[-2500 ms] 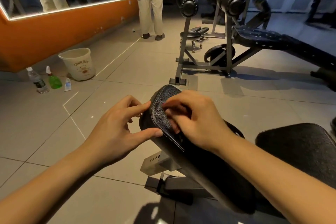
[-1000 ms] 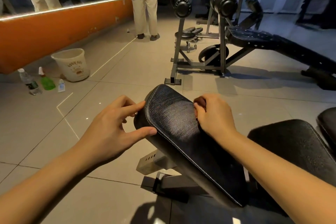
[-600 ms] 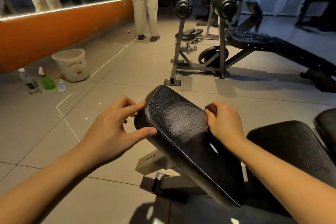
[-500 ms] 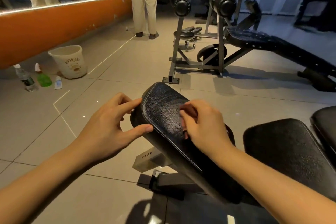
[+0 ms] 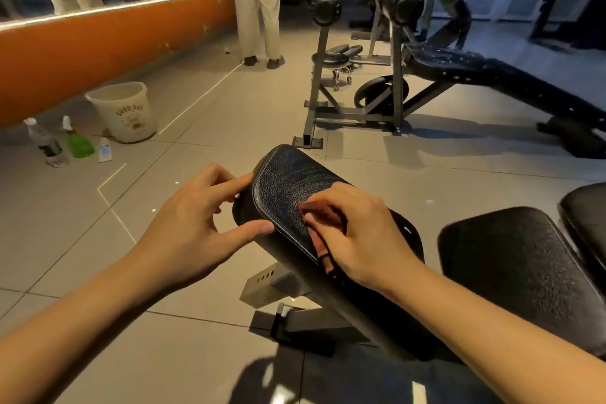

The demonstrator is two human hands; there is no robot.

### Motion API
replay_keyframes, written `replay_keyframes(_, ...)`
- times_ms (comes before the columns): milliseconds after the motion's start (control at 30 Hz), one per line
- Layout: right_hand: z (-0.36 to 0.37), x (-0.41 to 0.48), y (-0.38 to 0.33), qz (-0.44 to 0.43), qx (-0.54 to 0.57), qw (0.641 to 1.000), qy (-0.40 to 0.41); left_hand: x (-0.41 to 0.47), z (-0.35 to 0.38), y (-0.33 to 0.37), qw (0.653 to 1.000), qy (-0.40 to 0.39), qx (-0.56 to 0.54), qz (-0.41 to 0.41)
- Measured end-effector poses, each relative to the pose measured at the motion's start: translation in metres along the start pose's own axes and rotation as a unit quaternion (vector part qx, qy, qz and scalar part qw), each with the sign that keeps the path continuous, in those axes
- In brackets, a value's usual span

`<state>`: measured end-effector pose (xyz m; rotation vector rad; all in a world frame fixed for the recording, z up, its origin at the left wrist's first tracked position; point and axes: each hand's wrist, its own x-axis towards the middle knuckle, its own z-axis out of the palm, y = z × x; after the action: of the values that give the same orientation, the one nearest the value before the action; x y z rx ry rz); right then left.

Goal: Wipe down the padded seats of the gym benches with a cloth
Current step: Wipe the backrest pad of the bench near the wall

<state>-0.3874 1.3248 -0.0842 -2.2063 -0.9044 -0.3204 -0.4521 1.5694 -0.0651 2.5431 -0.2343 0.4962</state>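
Note:
A black padded bench seat [image 5: 282, 180] slopes up in front of me, its rounded end pointing away. My left hand [image 5: 193, 223] holds that end at its left edge, index finger on the top corner and thumb on the side seam. My right hand [image 5: 357, 239] lies on top of the pad with its fingers curled over a dark cloth [image 5: 405, 233]. Only a bit of the cloth shows past the hand, on the right. A second black pad [image 5: 511, 272] lies to the right of it.
On the tiled floor at the left stand a white bucket [image 5: 121, 111], a water bottle [image 5: 46, 144], a green spray bottle [image 5: 77, 141] and a small tube [image 5: 105, 149]. A weight rack [image 5: 357, 75] with a long bench [image 5: 492, 75] stands ahead. A person [image 5: 255, 3] stands by the orange wall.
My right hand slid from the pad's right edge back to the left, onto the middle of the pad, with the cloth under it. My left hand kept its hold.

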Motion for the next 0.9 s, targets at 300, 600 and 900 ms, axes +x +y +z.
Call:
replay_keyframes(300,-0.008,0.008,0.025,0.157,0.002,0.988,0.003,0.000,0.000,0.001,1.000,0.007,-0.005,-0.002)
replay_keyframes(600,-0.023,0.014,0.069,0.285,-0.109,0.952,-0.005,0.000,-0.003,0.006,1.000,-0.003,0.013,-0.004)
replay_keyframes(900,-0.027,0.015,0.075,0.283,-0.134,0.949,-0.035,0.000,-0.006,0.009,1.000,-0.009,0.017,-0.013)
